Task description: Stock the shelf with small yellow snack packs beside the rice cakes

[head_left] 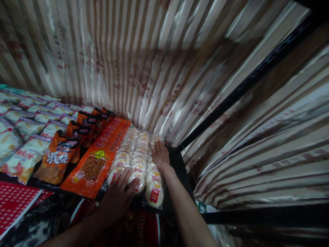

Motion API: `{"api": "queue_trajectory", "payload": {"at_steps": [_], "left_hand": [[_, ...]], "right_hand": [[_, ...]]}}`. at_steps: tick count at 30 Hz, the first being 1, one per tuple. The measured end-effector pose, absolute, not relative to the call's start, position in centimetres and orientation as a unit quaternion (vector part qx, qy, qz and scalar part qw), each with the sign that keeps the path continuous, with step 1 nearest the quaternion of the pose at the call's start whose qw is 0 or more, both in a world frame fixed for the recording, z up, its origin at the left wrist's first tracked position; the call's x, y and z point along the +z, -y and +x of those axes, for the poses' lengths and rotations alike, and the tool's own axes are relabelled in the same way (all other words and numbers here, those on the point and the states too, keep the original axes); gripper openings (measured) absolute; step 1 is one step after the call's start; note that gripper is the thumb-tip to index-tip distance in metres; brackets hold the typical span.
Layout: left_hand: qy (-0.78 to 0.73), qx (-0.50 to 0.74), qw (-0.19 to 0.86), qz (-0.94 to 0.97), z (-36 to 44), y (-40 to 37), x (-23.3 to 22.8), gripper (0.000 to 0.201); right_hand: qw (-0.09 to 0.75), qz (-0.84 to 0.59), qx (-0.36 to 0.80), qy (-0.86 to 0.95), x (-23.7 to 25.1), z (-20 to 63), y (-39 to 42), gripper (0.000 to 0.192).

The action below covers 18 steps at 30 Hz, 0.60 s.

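Note:
Several clear-wrapped round white cakes point(138, 164) lie in overlapping rows at the right end of a black shelf point(180, 171). My left hand point(118, 190) rests with spread fingers at the near end of the left rows, fingertips touching the wrappers. Farther back, my right hand point(160, 154) lies flat on the rightmost row, its fingers stretched out. Neither hand grips anything. Directly left of the cakes is a flat orange snack packet point(99, 161) with a picture of brown sticks on it.
Orange-and-black snack bags point(56, 157) stand in a line left of the orange packet. Beyond them, white bags with striped tops point(28, 154) fill the left side. A striped curtain point(144, 61) hangs behind, and a black pole point(244, 82) slants at the right.

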<state>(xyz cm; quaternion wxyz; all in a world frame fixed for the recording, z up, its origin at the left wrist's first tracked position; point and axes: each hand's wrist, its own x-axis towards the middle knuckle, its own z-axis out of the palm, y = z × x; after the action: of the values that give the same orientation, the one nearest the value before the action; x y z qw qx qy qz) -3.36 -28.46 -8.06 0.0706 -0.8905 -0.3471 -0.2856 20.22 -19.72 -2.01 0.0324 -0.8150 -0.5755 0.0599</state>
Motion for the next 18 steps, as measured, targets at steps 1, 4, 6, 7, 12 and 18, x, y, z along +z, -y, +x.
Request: {"api": "queue_trajectory", "payload": {"at_steps": [1,4,6,7,12,18], "left_hand": [[0.348,-0.288,0.066,-0.89,-3.3,28.5,-8.2,0.043],[0.354,-0.291,0.051,-0.887,-3.3,28.5,-8.6,0.043],[0.356,-0.289,0.046,-0.887,-3.2,28.5,-8.6,0.043],[0.355,-0.286,0.045,-0.889,-3.3,28.6,-8.6,0.043],[0.344,-0.278,0.044,-0.896,-3.5,28.6,-8.2,0.043],[0.323,-0.274,0.064,-0.903,-4.0,28.6,-8.2,0.043]], "right_hand": [[0.025,-0.814,0.061,0.578,-2.2,20.3,19.7,0.061],[0.017,-0.812,0.057,0.58,-2.7,20.2,19.6,0.062],[0.023,-0.81,0.055,0.583,-2.6,20.2,19.6,0.061],[0.031,-0.808,0.054,0.586,-2.5,20.2,19.6,0.06],[0.152,-0.809,0.028,0.568,-1.3,20.8,21.2,0.06],[0.332,-0.775,-0.012,0.537,-2.1,20.2,28.7,0.068]]}}
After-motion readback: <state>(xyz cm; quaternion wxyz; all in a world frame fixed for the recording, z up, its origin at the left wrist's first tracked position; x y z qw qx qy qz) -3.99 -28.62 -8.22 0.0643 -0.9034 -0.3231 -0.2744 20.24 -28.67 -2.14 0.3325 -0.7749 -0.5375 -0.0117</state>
